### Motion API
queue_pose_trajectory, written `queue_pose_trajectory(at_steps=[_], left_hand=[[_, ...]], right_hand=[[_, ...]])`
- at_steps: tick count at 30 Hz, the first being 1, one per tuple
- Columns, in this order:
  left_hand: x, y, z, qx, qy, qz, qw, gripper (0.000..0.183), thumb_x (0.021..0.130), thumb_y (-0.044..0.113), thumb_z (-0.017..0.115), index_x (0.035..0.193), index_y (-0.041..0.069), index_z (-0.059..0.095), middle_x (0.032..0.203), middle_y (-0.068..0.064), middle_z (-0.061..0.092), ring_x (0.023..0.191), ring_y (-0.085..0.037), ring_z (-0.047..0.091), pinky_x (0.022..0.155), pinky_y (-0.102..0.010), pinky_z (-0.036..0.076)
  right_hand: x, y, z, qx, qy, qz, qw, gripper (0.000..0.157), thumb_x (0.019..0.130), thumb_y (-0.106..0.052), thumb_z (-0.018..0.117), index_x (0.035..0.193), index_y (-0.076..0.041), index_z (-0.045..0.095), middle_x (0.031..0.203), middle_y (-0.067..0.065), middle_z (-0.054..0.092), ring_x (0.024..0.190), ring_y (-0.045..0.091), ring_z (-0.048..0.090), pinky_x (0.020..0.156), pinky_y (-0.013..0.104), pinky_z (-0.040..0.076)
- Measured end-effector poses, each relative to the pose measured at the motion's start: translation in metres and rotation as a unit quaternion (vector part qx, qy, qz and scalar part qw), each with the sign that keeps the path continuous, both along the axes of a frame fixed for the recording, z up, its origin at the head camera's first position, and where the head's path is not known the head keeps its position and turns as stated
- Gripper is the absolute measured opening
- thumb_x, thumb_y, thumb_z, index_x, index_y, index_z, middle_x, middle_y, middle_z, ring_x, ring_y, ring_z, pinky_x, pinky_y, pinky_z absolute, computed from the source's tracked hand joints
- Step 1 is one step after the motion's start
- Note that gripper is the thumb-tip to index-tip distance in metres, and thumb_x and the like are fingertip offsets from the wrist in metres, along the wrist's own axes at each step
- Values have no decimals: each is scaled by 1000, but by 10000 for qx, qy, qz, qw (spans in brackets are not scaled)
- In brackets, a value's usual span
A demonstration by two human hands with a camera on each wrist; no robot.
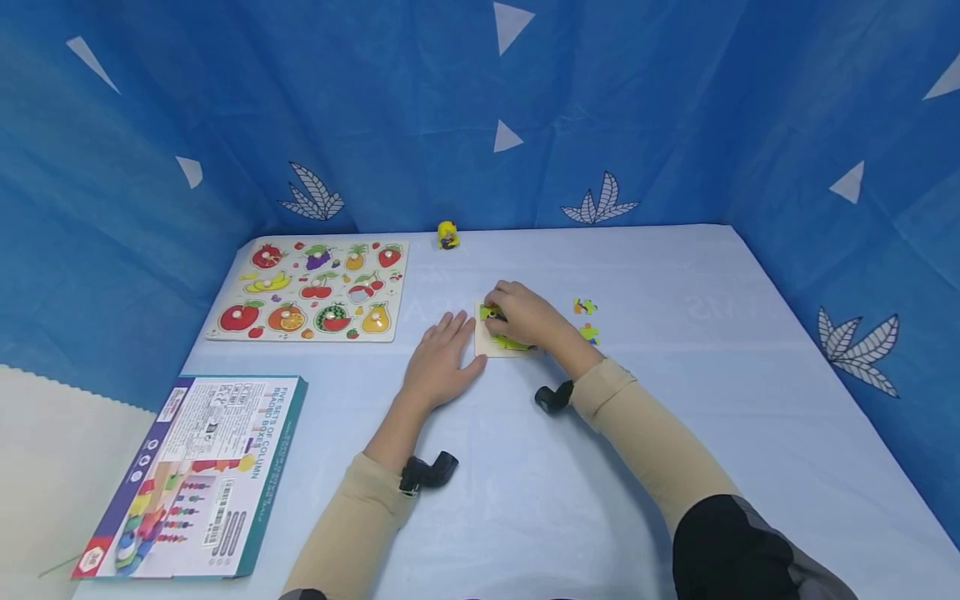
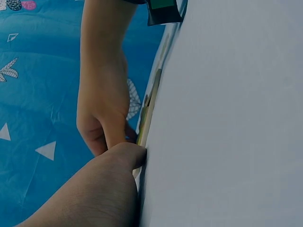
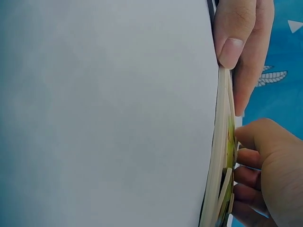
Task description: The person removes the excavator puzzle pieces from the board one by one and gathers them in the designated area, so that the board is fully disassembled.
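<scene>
A small square jigsaw board point(image 1: 486, 350) of pale wood lies on the table, with yellow-green puzzle pieces point(image 1: 510, 342) in it. My left hand point(image 1: 441, 367) lies flat at the board's left side, fingers stretched out, its thumb touching the board's edge. Over the board my right hand point(image 1: 527, 315) has its fingers curled down and grips a puzzle piece, mostly hidden under the fingers. In the right wrist view, a piece point(image 3: 225, 187) stands tilted out of the board beside those fingertips. Two loose pieces lie to the right, an upper one point(image 1: 585, 307) and a lower one point(image 1: 590, 333).
A fruit peg puzzle point(image 1: 306, 287) lies at the back left. In the left foreground is a boxed toy set point(image 1: 202, 475). A small yellow figure point(image 1: 447, 235) stands at the table's back edge, before a blue curtain point(image 1: 420, 100).
</scene>
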State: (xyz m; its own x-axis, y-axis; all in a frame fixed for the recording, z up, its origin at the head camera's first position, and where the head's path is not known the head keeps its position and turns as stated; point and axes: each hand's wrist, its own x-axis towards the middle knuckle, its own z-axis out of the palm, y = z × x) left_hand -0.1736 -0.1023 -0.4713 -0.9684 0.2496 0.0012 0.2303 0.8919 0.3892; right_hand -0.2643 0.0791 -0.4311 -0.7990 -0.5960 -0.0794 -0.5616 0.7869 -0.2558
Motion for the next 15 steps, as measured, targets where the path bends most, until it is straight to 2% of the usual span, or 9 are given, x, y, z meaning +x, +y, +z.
queue_pose_trajectory(at_steps=[15], left_hand=[[0,0,0,-23,3,-2,10000,72,97,55,46,157,17,32,166,-2,23,156,-21,13,127,-44,14]], right_hand=[[0,7,-4,-342,46,178,9992,40,99,-32,56,133,-11,63,126,5,60,116,21,55,108,38,47]])
